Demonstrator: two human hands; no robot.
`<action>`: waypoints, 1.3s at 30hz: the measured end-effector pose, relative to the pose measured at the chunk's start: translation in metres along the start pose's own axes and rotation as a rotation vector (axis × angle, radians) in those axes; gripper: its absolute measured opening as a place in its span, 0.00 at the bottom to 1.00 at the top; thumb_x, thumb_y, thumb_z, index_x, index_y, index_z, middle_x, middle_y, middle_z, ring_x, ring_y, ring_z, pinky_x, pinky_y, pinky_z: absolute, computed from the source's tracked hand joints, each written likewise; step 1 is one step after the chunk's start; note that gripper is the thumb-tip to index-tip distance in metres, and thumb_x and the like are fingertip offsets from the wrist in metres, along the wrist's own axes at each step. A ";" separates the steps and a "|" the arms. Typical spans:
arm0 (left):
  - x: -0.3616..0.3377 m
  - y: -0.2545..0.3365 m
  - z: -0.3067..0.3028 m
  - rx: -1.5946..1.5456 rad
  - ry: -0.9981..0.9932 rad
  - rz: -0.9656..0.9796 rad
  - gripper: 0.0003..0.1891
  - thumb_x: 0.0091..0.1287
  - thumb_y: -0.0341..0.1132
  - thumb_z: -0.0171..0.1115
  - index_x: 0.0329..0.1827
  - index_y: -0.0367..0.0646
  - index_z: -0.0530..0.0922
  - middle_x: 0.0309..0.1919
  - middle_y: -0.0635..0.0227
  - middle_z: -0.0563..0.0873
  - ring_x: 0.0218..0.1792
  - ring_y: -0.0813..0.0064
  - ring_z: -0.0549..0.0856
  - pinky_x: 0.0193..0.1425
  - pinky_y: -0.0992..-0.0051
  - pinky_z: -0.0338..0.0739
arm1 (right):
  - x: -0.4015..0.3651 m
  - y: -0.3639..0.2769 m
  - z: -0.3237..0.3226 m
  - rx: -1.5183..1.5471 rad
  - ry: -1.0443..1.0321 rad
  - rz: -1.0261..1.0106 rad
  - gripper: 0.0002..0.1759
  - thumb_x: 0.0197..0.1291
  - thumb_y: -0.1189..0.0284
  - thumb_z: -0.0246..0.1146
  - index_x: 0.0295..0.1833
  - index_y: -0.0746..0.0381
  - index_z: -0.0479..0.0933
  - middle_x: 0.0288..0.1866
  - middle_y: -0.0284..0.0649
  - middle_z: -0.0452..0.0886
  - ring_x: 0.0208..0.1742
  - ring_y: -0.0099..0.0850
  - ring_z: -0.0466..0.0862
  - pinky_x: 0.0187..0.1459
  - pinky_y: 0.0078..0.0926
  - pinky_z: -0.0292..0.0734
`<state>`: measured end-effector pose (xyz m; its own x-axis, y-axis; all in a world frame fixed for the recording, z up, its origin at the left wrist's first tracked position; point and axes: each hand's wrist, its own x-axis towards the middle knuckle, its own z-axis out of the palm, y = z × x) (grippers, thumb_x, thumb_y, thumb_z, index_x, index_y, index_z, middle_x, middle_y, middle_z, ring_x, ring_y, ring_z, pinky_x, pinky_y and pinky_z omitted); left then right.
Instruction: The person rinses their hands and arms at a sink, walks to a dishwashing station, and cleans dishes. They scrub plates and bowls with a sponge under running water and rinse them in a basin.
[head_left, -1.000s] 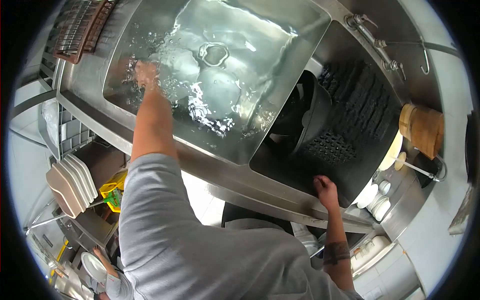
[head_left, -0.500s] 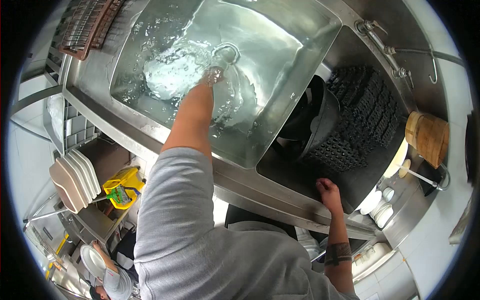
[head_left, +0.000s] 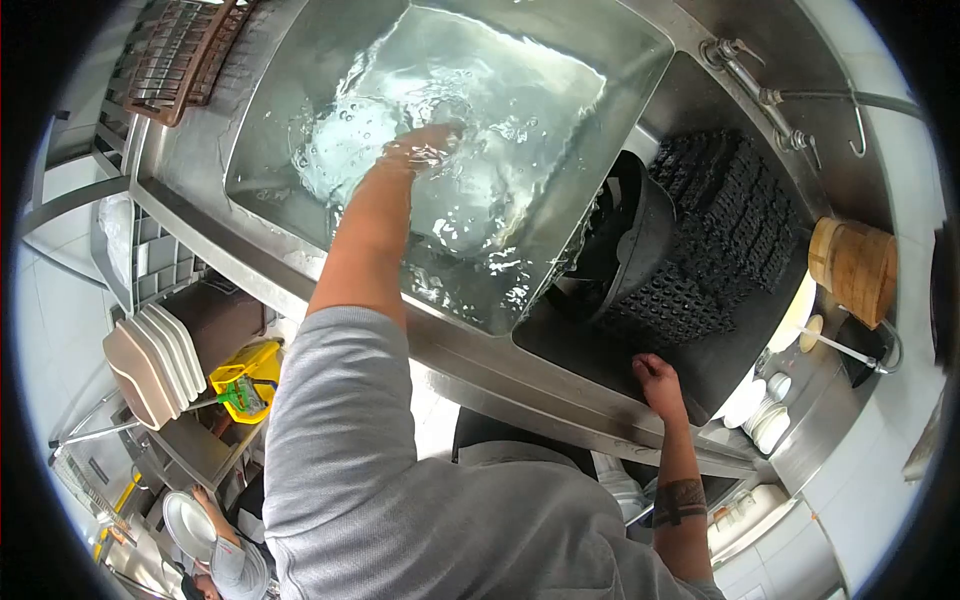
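Note:
My left hand (head_left: pixel 428 142) reaches into the water of a large steel sink (head_left: pixel 262 165). Ripples and bright reflections blur its fingers, so whether they are spread or hold anything cannot be told. Around it the water (head_left: pixel 500 200) swirls, with a foamy bright patch to the left of the wrist. My right hand (head_left: pixel 656 380) rests at the front edge of the neighbouring black-lined basin (head_left: pixel 560 350). Its fingers are curled together, with nothing visible in them. Beyond it in that basin lie a black studded mat (head_left: pixel 715 220) and a black tub-like piece (head_left: pixel 640 235).
A tap (head_left: pixel 760 90) is fixed at the back right. At the upper left is a brown dish rack (head_left: pixel 180 60). A wooden tub (head_left: pixel 852 265) and stacked white dishes (head_left: pixel 765 425) are on the right. At lower left, a person (head_left: pixel 238 565) holds a white plate (head_left: pixel 188 525) near a yellow bucket (head_left: pixel 245 375).
My left hand has shifted slightly up and right through the water, with its back now showing more. Ripples have spread toward the sink's front right corner. My right hand stays put.

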<state>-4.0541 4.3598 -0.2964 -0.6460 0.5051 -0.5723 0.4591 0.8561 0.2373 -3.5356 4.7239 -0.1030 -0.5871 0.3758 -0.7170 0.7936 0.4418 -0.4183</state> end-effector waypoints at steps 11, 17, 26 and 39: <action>-0.028 -0.003 0.043 0.019 0.014 -0.072 0.18 0.75 0.42 0.52 0.58 0.43 0.83 0.52 0.54 0.88 0.57 0.59 0.88 0.57 0.56 0.83 | 0.003 0.005 0.003 -0.013 -0.021 -0.005 0.14 0.70 0.63 0.65 0.53 0.61 0.85 0.47 0.49 0.89 0.49 0.41 0.89 0.53 0.33 0.81; -0.022 0.019 0.054 -0.016 0.070 0.061 0.19 0.75 0.43 0.53 0.59 0.45 0.83 0.54 0.54 0.88 0.57 0.59 0.87 0.59 0.57 0.82 | 0.007 0.007 0.007 -0.017 -0.014 0.003 0.15 0.69 0.64 0.67 0.54 0.60 0.85 0.49 0.50 0.89 0.52 0.41 0.89 0.55 0.33 0.81; 0.002 0.046 0.057 0.044 0.040 0.197 0.19 0.75 0.44 0.53 0.61 0.47 0.82 0.57 0.54 0.87 0.58 0.58 0.87 0.61 0.59 0.81 | 0.011 0.027 0.010 0.007 0.004 -0.087 0.14 0.70 0.65 0.65 0.54 0.62 0.85 0.47 0.47 0.89 0.49 0.36 0.89 0.54 0.31 0.80; -0.048 -0.044 -0.058 -0.037 -0.203 -0.171 0.30 0.68 0.54 0.59 0.70 0.48 0.77 0.64 0.59 0.84 0.61 0.57 0.85 0.67 0.59 0.78 | 0.009 0.024 0.006 0.142 -0.006 0.022 0.10 0.72 0.72 0.63 0.51 0.66 0.84 0.40 0.34 0.87 0.44 0.23 0.83 0.51 0.23 0.77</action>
<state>-4.0786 4.3044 -0.2335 -0.5749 0.3233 -0.7517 0.3285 0.9325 0.1499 -3.5212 4.7331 -0.1228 -0.5686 0.3794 -0.7299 0.8212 0.3132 -0.4769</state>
